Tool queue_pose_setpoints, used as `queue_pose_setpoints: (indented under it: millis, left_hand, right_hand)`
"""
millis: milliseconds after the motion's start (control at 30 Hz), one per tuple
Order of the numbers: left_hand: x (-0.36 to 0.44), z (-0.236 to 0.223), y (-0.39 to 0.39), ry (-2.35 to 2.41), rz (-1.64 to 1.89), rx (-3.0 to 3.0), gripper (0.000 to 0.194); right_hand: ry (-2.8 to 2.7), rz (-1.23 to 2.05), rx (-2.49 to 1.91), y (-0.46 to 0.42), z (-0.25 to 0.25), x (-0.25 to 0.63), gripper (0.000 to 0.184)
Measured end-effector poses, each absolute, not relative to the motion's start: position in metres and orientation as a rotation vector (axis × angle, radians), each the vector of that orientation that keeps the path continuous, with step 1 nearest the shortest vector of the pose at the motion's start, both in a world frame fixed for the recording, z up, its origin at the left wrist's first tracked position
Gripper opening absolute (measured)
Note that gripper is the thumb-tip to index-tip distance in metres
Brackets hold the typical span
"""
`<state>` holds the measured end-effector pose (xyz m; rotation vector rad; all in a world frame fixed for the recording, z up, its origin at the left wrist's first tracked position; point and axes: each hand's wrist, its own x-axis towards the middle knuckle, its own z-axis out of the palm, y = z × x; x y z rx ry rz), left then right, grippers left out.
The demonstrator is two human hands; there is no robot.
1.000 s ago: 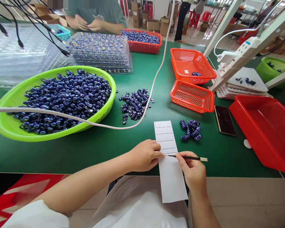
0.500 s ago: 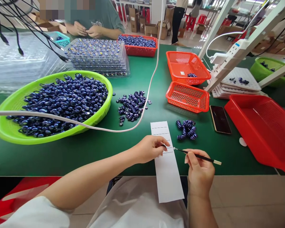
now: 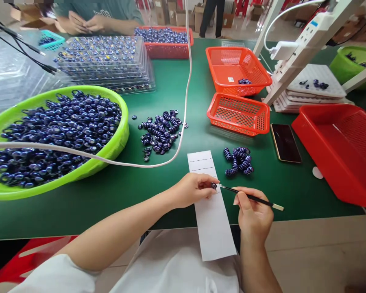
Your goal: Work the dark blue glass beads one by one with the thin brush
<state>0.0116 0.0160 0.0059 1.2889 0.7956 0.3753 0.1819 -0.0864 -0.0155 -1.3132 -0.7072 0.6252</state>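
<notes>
My left hand (image 3: pixel 198 189) is closed in a pinch on a small glossy dark-blue ring (image 3: pixel 214 185), above a long white paper strip (image 3: pixel 215 228) with black cross lines. In my right hand (image 3: pixel 254 209) is a thin brush (image 3: pixel 258 199) with a black handle and a pale end. Its light tip meets or nearly meets the ring at my left fingertips; contact is too small to tell. Beyond the strip, to the right, lies a small pile of stacked blue rings (image 3: pixel 239 160). A looser pile of similar rings (image 3: pixel 161 132) lies farther left.
A lime-green basket (image 3: pixel 125 122) heaped with dark-blue rings stands at left. A white cable (image 3: pixel 187 81) crosses the view. Orange baskets (image 3: pixel 212 118), a phone (image 3: pixel 285 142) and a red bin (image 3: pixel 326 162) stand right. Across the table sits a person beside stacked clear trays (image 3: pixel 149 79).
The view has shifted, moving the table's things up and outward. The brush tip has come closer to my left fingertips, where the dark ring now shows more plainly.
</notes>
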Motion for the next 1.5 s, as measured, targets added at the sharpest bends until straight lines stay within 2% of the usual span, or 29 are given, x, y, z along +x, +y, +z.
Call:
queue_pose_setpoints:
  millis: [700,1200,1500]
  left_hand:
    - [0.01,0.017,0.011,0.761,0.437,1.88,0.038]
    - [0.01,0.015,0.012,0.766,0.445,1.875,0.036]
    - [0.013,0.008,0.011,0.828,0.487,1.696,0.02]
  right_hand:
    - [-0.896,0.586,-1.428,-0.091,-0.007,0.176,0.009]
    - [-0.861,0.558,-1.438,-0.09,-0.008,0.175,0.011]
    - [-0.8,0.551,-1.361,-0.089,-0.008,0.174,0.011]
